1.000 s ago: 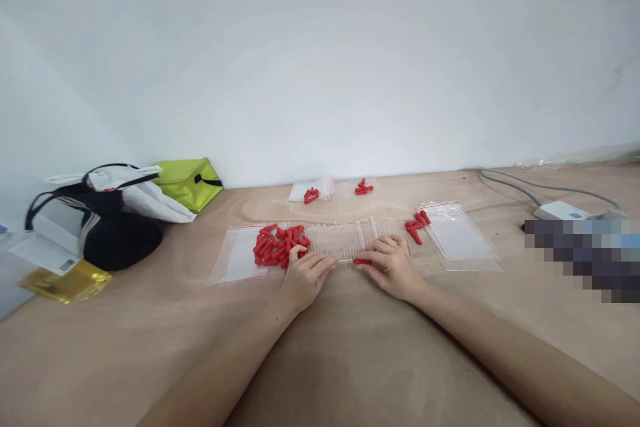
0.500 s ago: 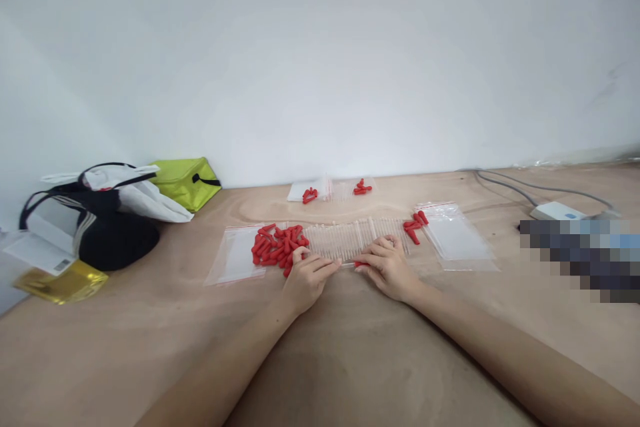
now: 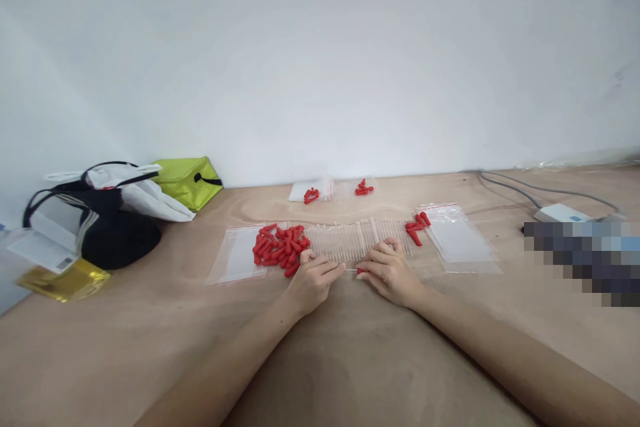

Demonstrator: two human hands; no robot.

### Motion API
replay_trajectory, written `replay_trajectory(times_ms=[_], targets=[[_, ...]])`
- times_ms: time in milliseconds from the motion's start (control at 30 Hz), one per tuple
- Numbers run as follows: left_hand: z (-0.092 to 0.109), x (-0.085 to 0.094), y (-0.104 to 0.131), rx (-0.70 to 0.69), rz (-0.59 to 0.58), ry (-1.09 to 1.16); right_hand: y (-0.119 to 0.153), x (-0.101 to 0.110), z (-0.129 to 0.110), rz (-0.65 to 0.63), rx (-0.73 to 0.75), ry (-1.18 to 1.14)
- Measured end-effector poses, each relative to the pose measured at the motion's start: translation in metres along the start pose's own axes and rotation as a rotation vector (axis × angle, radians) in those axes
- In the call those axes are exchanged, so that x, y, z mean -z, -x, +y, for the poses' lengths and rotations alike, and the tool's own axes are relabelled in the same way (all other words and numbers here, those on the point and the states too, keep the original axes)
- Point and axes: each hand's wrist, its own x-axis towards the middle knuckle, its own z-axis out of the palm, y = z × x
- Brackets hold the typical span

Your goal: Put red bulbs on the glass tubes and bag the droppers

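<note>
My left hand point(image 3: 313, 282) pinches one end of a thin clear tube point(image 3: 351, 271) close to the tabletop. At the tube's other end, the fingers of my right hand point(image 3: 393, 275) are closed on a small red bulb point(image 3: 360, 271), mostly hidden by them. Beyond both hands lies a row of thin clear tubes point(image 3: 340, 239), side by side. A pile of red bulbs point(image 3: 280, 247) rests on clear bags just left of the row. Several more red bulbs point(image 3: 416, 227) are at its right end.
Flat clear bags lie left point(image 3: 235, 257) and right point(image 3: 457, 240). Near the wall are small bags point(image 3: 343, 189) with red bulbs. A black bag point(image 3: 120, 237), a yellow-green bag point(image 3: 187, 180) and a gold packet point(image 3: 67, 280) stand left; a white box point(image 3: 560, 213) with cables sits right.
My left hand has shifted slightly right along with the view. The red bulb in my right hand shows less, and the tube between my hands is more visible.
</note>
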Motion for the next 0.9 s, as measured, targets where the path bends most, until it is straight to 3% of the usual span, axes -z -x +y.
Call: replay_trajectory(times_ms=[267, 533, 900], targets=[[0.0045, -0.0027, -0.0034, 0.011, 0.082, 0.038, -0.0014, -0.0002, -0.0016, -0.02, -0.008, -0.022], [0.0035, 0.0043, -0.0052, 0.174, 0.07, 0.019, -0.0045, 0.0051, 0.0051, 0.035, -0.069, -0.049], [0.0099, 0.005, -0.0014, 0.158, 0.08, 0.049, -0.0018, 0.0046, 0.0001, -0.071, 0.005, -0.116]])
